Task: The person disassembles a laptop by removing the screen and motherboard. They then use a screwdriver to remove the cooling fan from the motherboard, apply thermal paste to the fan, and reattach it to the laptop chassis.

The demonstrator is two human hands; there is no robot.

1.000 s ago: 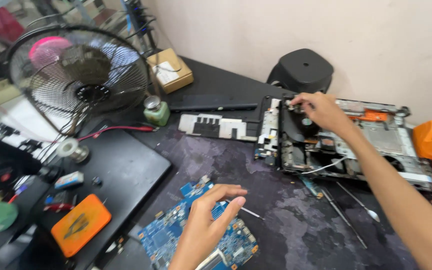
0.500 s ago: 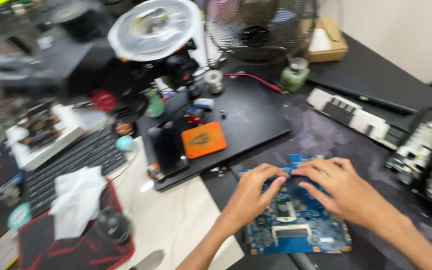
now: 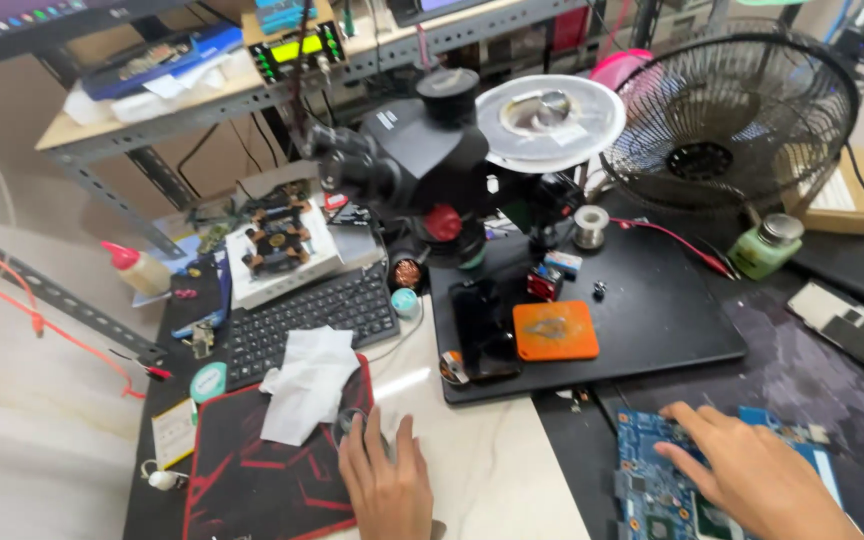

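My right hand (image 3: 752, 470) rests on a blue rectangular circuit board (image 3: 652, 490). My left hand (image 3: 387, 480) lies beside a black fabric mouse mat with red line pattern (image 3: 252, 480). An orange square silicone pad (image 3: 555, 330) sits on a black flat work mat (image 3: 652, 310).

A metal shelf rack (image 3: 252, 95) backs the cluttered desk (image 3: 472, 470), seemingly marble-topped.
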